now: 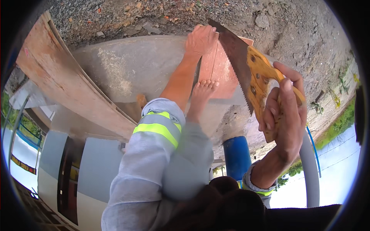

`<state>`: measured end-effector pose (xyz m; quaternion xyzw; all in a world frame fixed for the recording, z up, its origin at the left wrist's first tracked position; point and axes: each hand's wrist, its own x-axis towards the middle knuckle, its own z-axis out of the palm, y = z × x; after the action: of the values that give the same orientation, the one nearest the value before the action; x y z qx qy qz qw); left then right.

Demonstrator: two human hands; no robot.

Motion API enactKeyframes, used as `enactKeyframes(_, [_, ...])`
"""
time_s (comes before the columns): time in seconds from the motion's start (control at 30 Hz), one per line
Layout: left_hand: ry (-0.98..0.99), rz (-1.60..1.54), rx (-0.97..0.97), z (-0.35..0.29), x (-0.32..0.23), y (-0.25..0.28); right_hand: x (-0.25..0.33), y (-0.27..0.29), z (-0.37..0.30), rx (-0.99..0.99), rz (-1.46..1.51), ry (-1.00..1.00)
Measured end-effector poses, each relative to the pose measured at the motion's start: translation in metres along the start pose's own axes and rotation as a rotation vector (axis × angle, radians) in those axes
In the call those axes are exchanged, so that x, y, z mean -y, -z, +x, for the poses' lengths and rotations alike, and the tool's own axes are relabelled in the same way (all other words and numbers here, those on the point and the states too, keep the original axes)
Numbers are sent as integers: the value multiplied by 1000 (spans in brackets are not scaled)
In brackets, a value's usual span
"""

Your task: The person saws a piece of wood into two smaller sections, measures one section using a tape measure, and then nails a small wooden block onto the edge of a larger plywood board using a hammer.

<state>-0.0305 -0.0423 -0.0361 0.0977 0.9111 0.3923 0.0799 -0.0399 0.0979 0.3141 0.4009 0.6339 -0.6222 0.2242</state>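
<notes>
My right hand (287, 111) is wrapped around the yellow wooden handle of a handsaw (235, 46). The saw's dark blade slants up and left, its toothed edge facing a reddish wooden board (223, 79) and its tip just past the board's far edge. Whether the teeth touch the wood I cannot tell. My left hand (201, 40) grips the far edge of the board beside the blade tip, fingers curled over it. A thin dark line runs along the board from near that hand toward my bare foot (205, 87), which presses on the board's near part.
Under the board lies a grey slab (150, 57) with scattered sawdust (113, 71). A large curved-looking sheet of plywood (73, 77) stands to the left. Gravel (127, 15) stretches along the far side. A blue barrel (236, 156) and a grey post (309, 169) are at the lower right.
</notes>
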Motion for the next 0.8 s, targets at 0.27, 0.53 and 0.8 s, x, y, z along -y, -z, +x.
enactKeyframes(0.27, [24,26,93,11,-20,-12,-24,-12,100,92,39,54])
enactKeyframes(0.53, [-65,4,-26,9,-7,-17,-86,-9,72,147,114,585])
enactKeyframes(0.8, [-51,48,-15,8,-12,-13,-81,-7,74,-31,32,502])
